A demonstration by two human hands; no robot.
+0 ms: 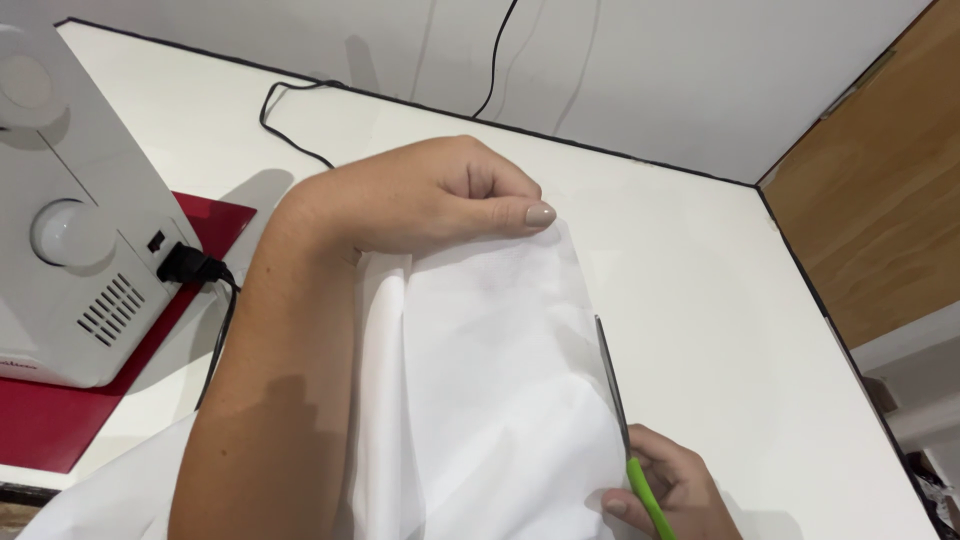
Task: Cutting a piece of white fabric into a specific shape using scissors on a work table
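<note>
Scissors [620, 420] w/ green handles are gripped in the right hand [670, 490] at the near edge, fingers closed round the handles, blades running up the right edge of the white fabric [500, 380]. Fabric is draped over the white table [700, 270] betw. both hands; it's judged light, soft and floppy, prob. prone to slip, so it's best held taut near the cut line. Farther off, its top edge is pinched by the left hand [440, 195], fingers pressed together; sewing machine [70, 230] on a red mat [40, 420] is seen at left.
</note>
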